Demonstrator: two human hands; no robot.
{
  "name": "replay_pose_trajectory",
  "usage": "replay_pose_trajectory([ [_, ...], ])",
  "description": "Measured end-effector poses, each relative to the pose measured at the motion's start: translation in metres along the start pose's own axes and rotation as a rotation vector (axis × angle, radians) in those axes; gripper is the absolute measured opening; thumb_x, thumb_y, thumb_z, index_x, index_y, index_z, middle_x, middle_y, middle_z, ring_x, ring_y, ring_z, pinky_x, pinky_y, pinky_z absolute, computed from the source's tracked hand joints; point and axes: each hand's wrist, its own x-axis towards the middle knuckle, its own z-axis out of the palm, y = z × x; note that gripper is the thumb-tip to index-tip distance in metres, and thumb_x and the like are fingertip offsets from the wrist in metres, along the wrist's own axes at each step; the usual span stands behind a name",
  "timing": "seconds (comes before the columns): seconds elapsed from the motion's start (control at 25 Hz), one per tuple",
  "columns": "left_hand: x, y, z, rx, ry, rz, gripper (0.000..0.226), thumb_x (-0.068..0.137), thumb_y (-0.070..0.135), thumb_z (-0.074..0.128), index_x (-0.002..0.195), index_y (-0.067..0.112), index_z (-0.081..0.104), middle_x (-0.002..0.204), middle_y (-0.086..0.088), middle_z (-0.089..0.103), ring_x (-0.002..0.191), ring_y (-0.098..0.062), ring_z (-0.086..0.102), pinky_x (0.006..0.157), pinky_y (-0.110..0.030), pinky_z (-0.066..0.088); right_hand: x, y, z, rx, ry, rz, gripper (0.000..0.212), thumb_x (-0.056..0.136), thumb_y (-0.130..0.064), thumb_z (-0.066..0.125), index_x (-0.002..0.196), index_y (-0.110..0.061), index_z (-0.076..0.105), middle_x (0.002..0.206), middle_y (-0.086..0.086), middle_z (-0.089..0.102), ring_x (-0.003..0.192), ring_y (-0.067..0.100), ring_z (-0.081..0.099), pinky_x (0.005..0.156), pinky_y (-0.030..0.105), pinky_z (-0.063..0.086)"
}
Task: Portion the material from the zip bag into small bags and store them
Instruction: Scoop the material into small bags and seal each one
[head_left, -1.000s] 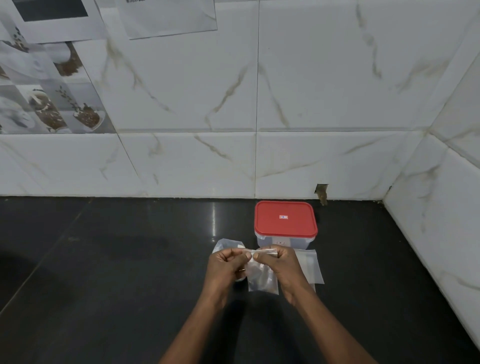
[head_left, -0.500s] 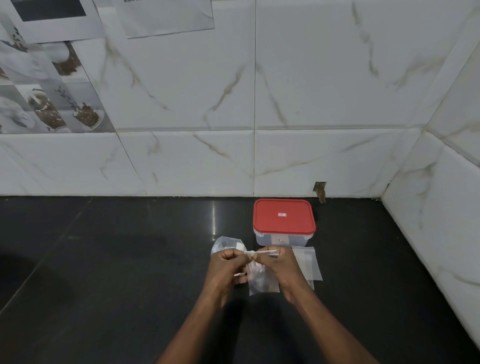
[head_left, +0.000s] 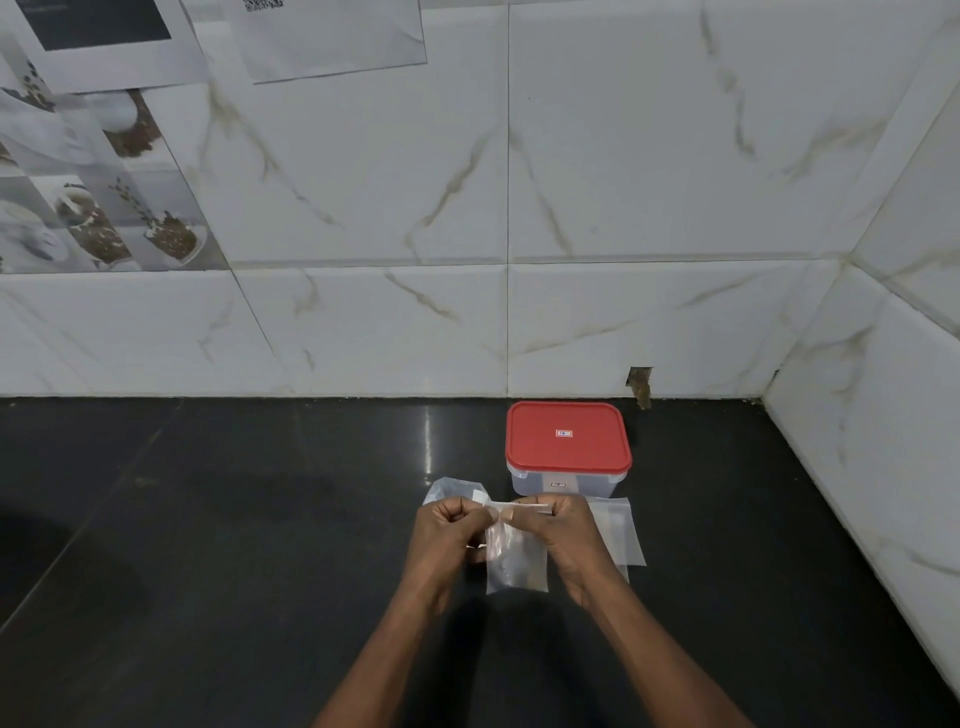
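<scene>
Both hands (head_left: 501, 525) pinch the small bag (head_left: 517, 564) top edge, strip running left-right, bag hanging between them

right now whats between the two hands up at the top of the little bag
In the head view, only the small clear bag's sealed top strip spans the gap between the left hand and right hand; both pinch it, and the bag hangs below.

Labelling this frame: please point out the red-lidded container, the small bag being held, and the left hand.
red-lidded container (head_left: 568, 435), head view, lid top.
small bag (head_left: 519, 569), head view, lower panel.
left hand (head_left: 448, 535), head view, back.
</scene>
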Motion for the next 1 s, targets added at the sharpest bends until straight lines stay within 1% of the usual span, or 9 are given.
replay_pose_trajectory([
  [0.12, 0.004, 0.0, -0.003, -0.043, 0.042, -0.026, 0.013, 0.086, -0.002, 0.064, 0.072, -0.002, 0.065, 0.082, -0.021, 0.072, 0.075, -0.029, 0.071, 0.057, -0.032, 0.055, 0.001, 0.0, 0.0, 0.048, 0.013, -0.002, 0.007, 0.083, -0.008, 0.069, 0.088, -0.007, 0.073, 0.086, 0.004, 0.075, 0.081, 0.018, 0.07, 0.059, 0.025, 0.053],
  [0.2, 0.004, -0.001, -0.002, -0.058, 0.02, -0.042, 0.006, 0.086, -0.001, 0.064, 0.08, -0.003, 0.066, 0.084, -0.02, 0.073, 0.075, -0.029, 0.071, 0.059, -0.033, 0.056, 0.002, 0.0, 0.0, 0.066, 0.004, -0.027, 0.006, 0.083, -0.004, 0.067, 0.087, -0.002, 0.071, 0.083, 0.009, 0.075, 0.076, 0.019, 0.071, 0.059, 0.025, 0.053],
  [0.28, 0.003, -0.004, 0.001, -0.072, -0.006, -0.063, 0.009, 0.086, 0.002, 0.067, 0.09, -0.007, 0.068, 0.084, -0.019, 0.073, 0.075, -0.028, 0.071, 0.062, -0.035, 0.058, 0.002, 0.001, 0.001, 0.079, -0.003, -0.051, 0.006, 0.084, -0.002, 0.065, 0.085, 0.001, 0.071, 0.08, 0.011, 0.074, 0.072, 0.019, 0.071, 0.06, 0.025, 0.055],
  [0.4, 0.006, -0.009, 0.006, -0.064, -0.016, -0.08, 0.013, 0.085, 0.002, 0.069, 0.091, -0.01, 0.069, 0.086, -0.023, 0.072, 0.074, -0.028, 0.071, 0.064, -0.035, 0.057, 0.002, 0.002, 0.003, 0.097, -0.006, -0.07, 0.008, 0.083, -0.001, 0.065, 0.08, 0.002, 0.071, 0.074, 0.013, 0.071, 0.067, 0.018, 0.068, 0.061, 0.027, 0.056],
  [0.52, 0.009, -0.012, 0.008, -0.053, 0.022, -0.106, 0.013, 0.085, 0.003, 0.069, 0.09, -0.009, 0.07, 0.089, -0.024, 0.073, 0.077, -0.031, 0.07, 0.067, -0.035, 0.056, 0.003, 0.004, 0.005, 0.089, 0.007, -0.057, 0.011, 0.082, -0.002, 0.066, 0.071, -0.004, 0.07, 0.069, 0.011, 0.068, 0.065, 0.018, 0.066, 0.062, 0.028, 0.056],
  [0.6, 0.01, -0.014, 0.009, -0.037, 0.018, -0.106, 0.008, 0.085, 0.002, 0.068, 0.081, -0.005, 0.07, 0.08, -0.021, 0.071, 0.075, -0.029, 0.068, 0.066, -0.035, 0.055, 0.006, 0.006, 0.005, 0.078, 0.007, -0.05, 0.016, 0.08, -0.002, 0.066, 0.065, -0.008, 0.068, 0.065, 0.009, 0.065, 0.065, 0.018, 0.063, 0.064, 0.03, 0.054],
  [0.72, 0.012, -0.015, 0.01, 0.029, 0.028, -0.071, 0.023, 0.085, 0.0, 0.067, 0.064, 0.007, 0.065, 0.063, -0.007, 0.067, 0.063, -0.017, 0.064, 0.057, -0.026, 0.051, 0.008, 0.011, 0.005, 0.025, -0.006, -0.03, 0.013, 0.079, -0.007, 0.068, 0.067, -0.008, 0.068, 0.068, 0.009, 0.067, 0.07, 0.019, 0.064, 0.068, 0.031, 0.053],
  [0.88, 0.018, -0.015, 0.008, 0.029, 0.056, -0.082, 0.01, 0.089, 0.0, 0.063, 0.084, -0.006, 0.068, 0.074, -0.014, 0.071, 0.067, -0.02, 0.068, 0.055, -0.024, 0.053, 0.008, 0.016, 0.003, 0.085, 0.042, 0.044, 0.008, 0.084, -0.012, 0.071, 0.077, -0.014, 0.073, 0.076, 0.0, 0.075, 0.077, 0.017, 0.072, 0.063, 0.027, 0.056],
  [1.0, 0.021, -0.019, 0.004, 0.011, 0.048, -0.112, 0.013, 0.088, -0.001, 0.062, 0.096, -0.009, 0.069, 0.082, -0.018, 0.073, 0.072, -0.023, 0.071, 0.057, -0.027, 0.054, 0.009, 0.019, 0.001, 0.11, 0.06, 0.019, 0.004, 0.083, -0.007, 0.07, 0.083, -0.007, 0.074, 0.081, 0.004, 0.076, 0.079, 0.022, 0.073, 0.064, 0.029, 0.057],
])
